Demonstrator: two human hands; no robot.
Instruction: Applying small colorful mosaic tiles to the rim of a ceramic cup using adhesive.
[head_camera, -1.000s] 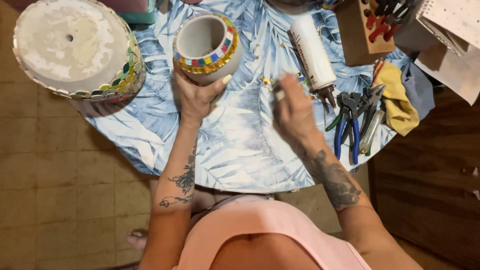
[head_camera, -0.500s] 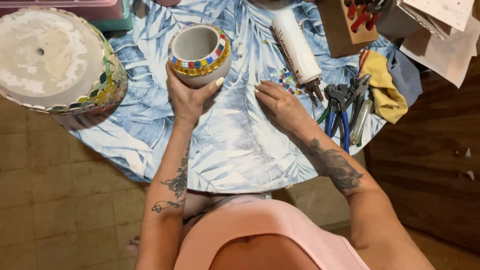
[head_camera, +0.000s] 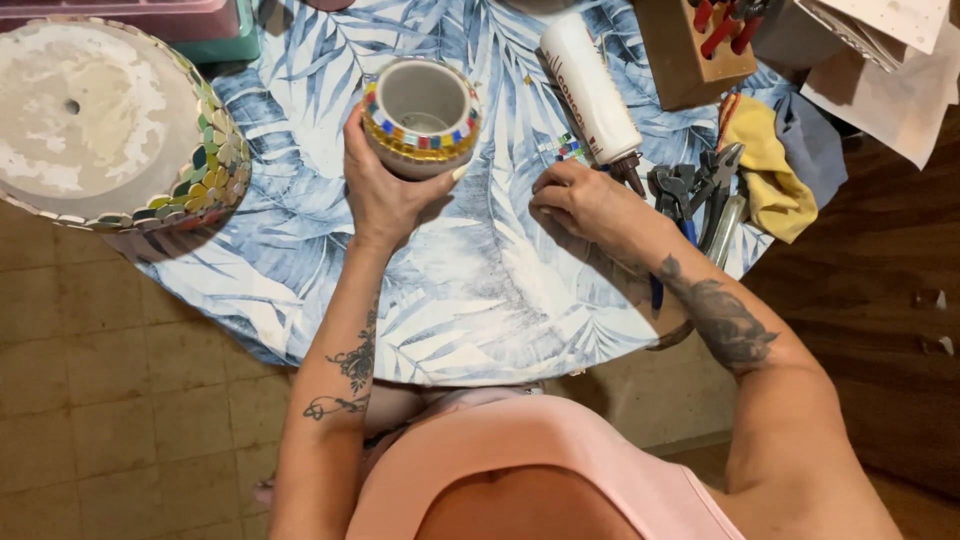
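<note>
The left hand (head_camera: 385, 195) grips the mosaic pot (head_camera: 420, 115) tilted mouth-up for access, while the right hand (head_camera: 585, 200), fingers curled, pinches at small tiles (head_camera: 566, 150) on the bench (head_camera: 480, 290).

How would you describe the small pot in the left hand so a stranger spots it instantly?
Start at the round table with the blue leaf-print cloth. Near its far middle, the left hand grips a small pot, its open mouth facing the camera. Unlike the big upturned pot at the table's left edge, it is cup-sized, with a band of coloured tiles round its rim.
</note>
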